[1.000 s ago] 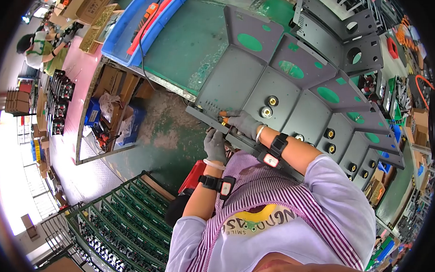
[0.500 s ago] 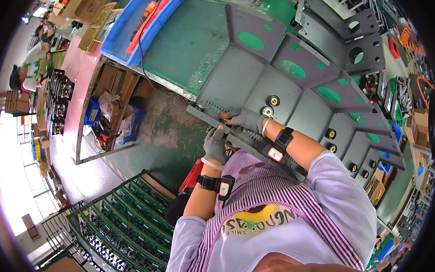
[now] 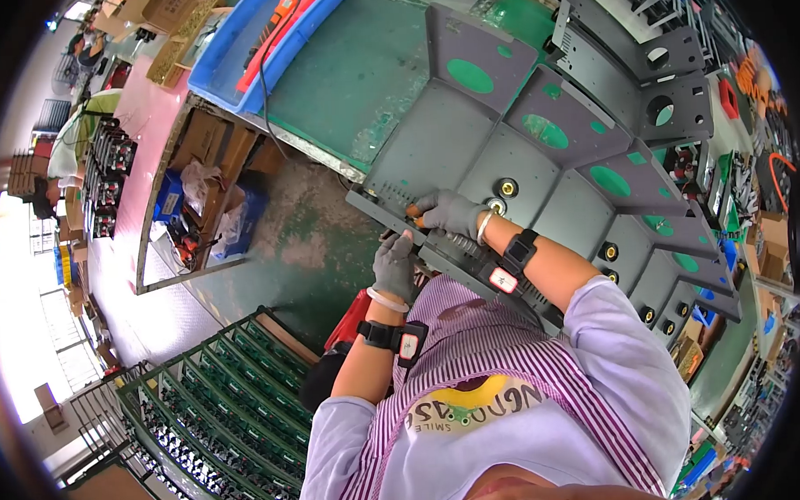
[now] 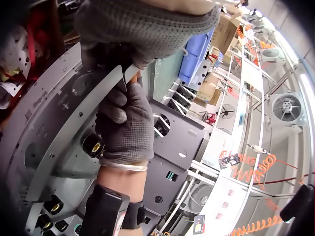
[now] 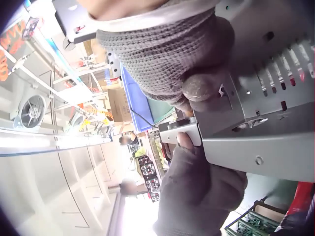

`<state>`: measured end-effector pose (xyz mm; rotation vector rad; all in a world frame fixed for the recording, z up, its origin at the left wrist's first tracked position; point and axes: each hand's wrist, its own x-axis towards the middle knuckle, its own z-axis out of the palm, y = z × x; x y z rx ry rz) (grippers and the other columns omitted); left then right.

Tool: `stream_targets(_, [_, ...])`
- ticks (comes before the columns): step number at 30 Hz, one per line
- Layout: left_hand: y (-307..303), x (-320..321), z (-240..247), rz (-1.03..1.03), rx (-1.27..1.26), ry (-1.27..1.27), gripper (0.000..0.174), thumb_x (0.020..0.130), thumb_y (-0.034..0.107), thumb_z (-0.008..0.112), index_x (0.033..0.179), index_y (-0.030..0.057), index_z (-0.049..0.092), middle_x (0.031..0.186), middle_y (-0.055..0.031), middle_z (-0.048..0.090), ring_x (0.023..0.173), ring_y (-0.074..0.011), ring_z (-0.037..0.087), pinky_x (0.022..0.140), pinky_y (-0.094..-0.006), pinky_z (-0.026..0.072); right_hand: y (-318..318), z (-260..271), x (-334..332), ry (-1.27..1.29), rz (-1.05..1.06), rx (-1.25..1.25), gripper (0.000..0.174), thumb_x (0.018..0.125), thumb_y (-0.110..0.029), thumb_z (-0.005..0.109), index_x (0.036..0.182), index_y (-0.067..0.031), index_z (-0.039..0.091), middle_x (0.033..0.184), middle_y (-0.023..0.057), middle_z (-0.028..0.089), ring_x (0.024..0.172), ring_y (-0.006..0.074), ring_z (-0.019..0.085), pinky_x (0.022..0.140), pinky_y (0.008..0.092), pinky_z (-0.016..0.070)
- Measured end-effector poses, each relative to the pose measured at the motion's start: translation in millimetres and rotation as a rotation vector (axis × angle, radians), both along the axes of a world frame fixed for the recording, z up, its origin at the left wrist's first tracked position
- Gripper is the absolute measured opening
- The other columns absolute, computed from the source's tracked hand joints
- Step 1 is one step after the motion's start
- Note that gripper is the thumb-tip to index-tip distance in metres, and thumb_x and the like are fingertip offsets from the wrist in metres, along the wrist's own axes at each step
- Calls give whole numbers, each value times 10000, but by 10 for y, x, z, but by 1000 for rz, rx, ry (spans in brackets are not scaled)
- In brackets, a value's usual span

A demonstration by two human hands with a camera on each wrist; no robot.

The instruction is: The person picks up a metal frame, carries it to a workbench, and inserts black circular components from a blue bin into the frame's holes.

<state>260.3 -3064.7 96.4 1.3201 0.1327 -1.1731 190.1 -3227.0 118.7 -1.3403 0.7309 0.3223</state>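
Observation:
A row of grey sheet-metal chassis panels [image 3: 418, 130] lies on the green bench, with upright sides cut by large holes. My gloved left hand [image 3: 394, 268] grips the front flange [image 3: 377, 213] of the nearest panel. Its bare thumb tip [image 5: 184, 140] lies on the flange's outer face at the end. Opposite it, just inside the flange, is my gloved right hand [image 3: 450, 215], its fingers curled with the tips right at the metal; I cannot tell what they hold. Past the right wrist stand black round fittings with brass centres [image 3: 505, 187]. Slots [image 5: 275, 73] run through the panel floor.
A blue tray [image 3: 261, 43] with an orange-and-black tool sits at the bench's far left. More bent grey panels [image 3: 600, 58] stand behind the row. To my left is a green rack of circuit boards [image 3: 221, 415]. A red object [image 3: 349, 318] is beside my left forearm.
My right hand has shifted slightly along the inside of the flange, wrist a little further forward. The left hand keeps its hold. A person in the left background has bent and moved.

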Motion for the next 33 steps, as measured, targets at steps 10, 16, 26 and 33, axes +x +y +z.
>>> stream_targets(10, [11,13,-59,-22,-17,-34,311,858,249,548,976,-38,561,862,-66,592,745,-143,542,672,-269,433,-92,-70,97,-6,222,-240,372,743,-88,533,1107,-54,598,783,70,630,653,129,581,594,263,476])
stream_targets(16, [13,23,-154,-2,-78,-7,299,851,238,557,967,-38,562,848,-59,585,741,-135,541,671,-249,429,-148,-305,41,-159,134,8,326,730,-83,515,1038,-1,584,789,57,597,614,128,553,551,256,462])
stream_targets(26, [-40,-4,56,-17,-7,-49,251,847,245,552,916,6,585,735,-3,570,617,-90,503,556,-227,394,-27,-271,304,99,363,-706,446,790,-435,529,849,-15,665,639,90,589,521,141,540,494,299,438])
stream_targets(33, [-37,-31,56,4,-9,-80,189,852,179,544,919,9,593,809,-29,585,669,-105,517,597,-241,408,-269,81,128,143,139,-212,618,840,-571,414,683,-12,626,499,56,495,426,161,464,427,324,376])
